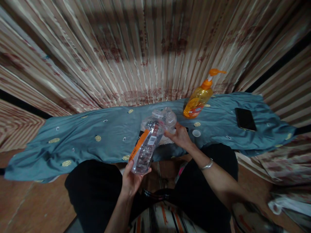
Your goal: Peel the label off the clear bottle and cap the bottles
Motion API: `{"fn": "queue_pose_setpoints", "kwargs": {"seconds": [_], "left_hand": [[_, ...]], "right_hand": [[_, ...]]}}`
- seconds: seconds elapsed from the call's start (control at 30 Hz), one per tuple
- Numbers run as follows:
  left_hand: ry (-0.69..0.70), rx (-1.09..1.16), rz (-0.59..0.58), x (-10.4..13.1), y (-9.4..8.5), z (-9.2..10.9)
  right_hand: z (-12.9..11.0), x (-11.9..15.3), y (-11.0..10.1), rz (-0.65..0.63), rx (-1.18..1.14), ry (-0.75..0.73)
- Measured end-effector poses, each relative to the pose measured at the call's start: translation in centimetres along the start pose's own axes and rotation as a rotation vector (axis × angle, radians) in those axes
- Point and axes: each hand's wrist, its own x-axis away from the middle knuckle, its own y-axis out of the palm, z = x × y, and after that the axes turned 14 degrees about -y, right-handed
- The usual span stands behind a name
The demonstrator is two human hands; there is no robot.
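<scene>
My left hand [132,178] is closed around the lower end of an empty-looking clear plastic bottle [143,158] with an orange and black label and a barcode. The bottle leans up and to the right, over the cloth. My right hand [181,137] is closed on a rounded clear plastic piece [170,118] beside the bottle's upper end; its exact kind cannot be made out. Where the two plastic things overlap, I cannot tell whether they are joined. Close to my right hand lies a small white round cap [196,133].
A blue-green cloth [107,119] with yellow pineapple prints covers the narrow surface before me. An orange pump bottle [196,100], part filled, stands at the back right. Farther right lies a dark phone [245,119]. Striped, patterned curtains [145,48] hang close behind and at both sides.
</scene>
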Motion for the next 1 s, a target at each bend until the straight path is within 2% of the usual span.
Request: {"fn": "queue_pose_setpoints", "kwargs": {"seconds": [0.13, 0.27, 0.5, 0.77, 1.0], "left_hand": [[0.058, 0.004, 0.038, 0.3, 0.3, 0.9], [0.137, 0.016, 0.145, 0.4, 0.3, 1.6], [0.204, -0.012, 0.244, 0.4, -0.2, 2.0], [0.272, -0.137, 0.207, 0.3, -0.8, 1.9], [0.316, -0.201, 0.204, -0.1, -1.4, 1.9]], "right_hand": [[0.1, 0.0, -0.1, -0.038, 0.045, 0.019], [0.2, 0.0, 0.0, -0.074, 0.081, 0.022], [0.1, 0.0, 0.3, -0.101, 0.109, -0.011], [0.1, 0.2, 0.1, -0.149, 0.100, -0.011], [-0.2, 0.2, -0.1, -0.131, 0.085, -0.007]]}}
